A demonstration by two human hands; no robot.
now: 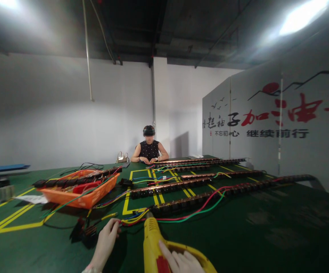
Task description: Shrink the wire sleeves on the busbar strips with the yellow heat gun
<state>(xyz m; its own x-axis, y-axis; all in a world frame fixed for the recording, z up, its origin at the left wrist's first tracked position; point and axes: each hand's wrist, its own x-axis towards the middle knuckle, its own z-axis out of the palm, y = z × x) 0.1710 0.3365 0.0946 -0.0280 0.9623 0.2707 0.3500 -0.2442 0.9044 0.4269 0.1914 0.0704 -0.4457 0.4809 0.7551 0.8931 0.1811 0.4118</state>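
My right hand point(181, 259) is closed around a yellow heat gun point(153, 246), index finger laid along its body. The gun's metal nozzle points away from me, close to a bundle of coloured wires point(137, 219). My left hand point(109, 235) pinches the red end part of that bundle between thumb and fingers, to the left of the nozzle. From the bundle, red and green wires run right along a long dark cable strip point(192, 201) with copper-coloured stretches. Near my left wrist lies a dark clump of connectors point(86, 232), partly blurred.
An orange basket point(88, 201) with parts and a dark strip across it stands on the green table point(238, 235) at left. Several more strips point(170, 185) lie across the table. A person point(149, 150) sits at the far edge, hands on the table.
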